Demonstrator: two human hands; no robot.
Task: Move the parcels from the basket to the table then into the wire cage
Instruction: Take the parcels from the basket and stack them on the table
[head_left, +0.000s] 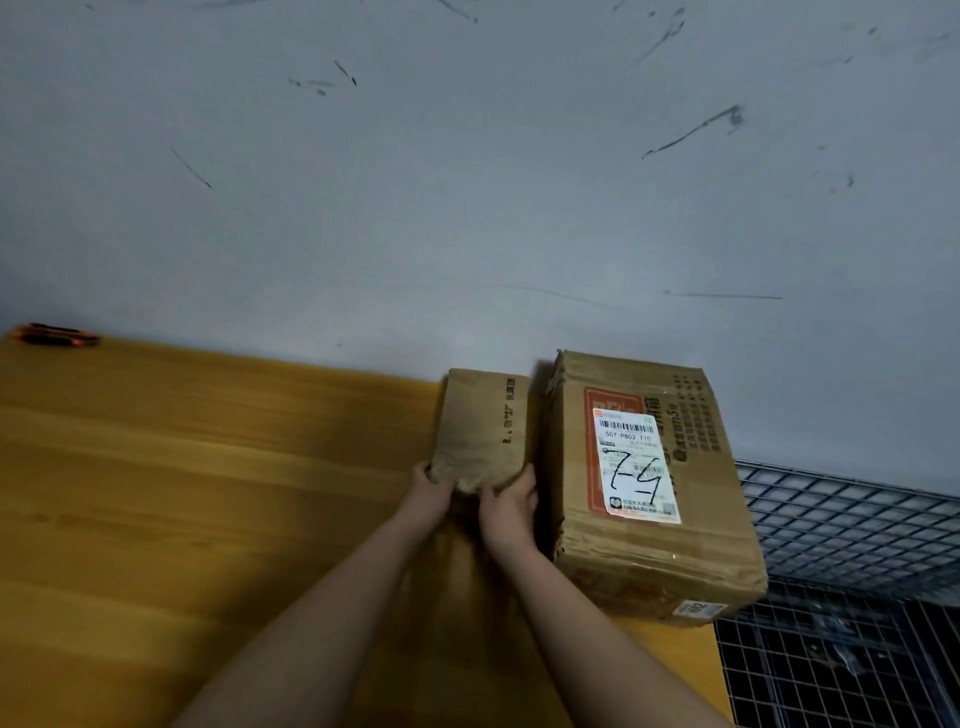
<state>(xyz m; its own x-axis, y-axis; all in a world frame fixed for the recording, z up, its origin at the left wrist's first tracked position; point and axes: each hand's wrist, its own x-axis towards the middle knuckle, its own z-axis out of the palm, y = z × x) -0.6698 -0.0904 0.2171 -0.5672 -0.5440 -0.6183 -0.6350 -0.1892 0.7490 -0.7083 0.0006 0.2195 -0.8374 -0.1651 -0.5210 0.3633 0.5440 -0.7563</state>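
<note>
A small brown paper parcel (480, 426) with dark print lies on the wooden table (182, 467) against the wall. My left hand (430, 493) grips its near left corner and my right hand (509, 506) grips its near right corner. Right beside it stands a larger cardboard box (691, 551) with a white shipping label and a handwritten mark, at the table's right end. The wire cage (841, 525) is to the right of the table, lower down. The basket is out of view.
A scuffed grey wall (467, 182) rises directly behind the table. A dark object with orange edges (56, 335) lies at the table's far left corner. The large box overhangs the table's right edge slightly, above the cage.
</note>
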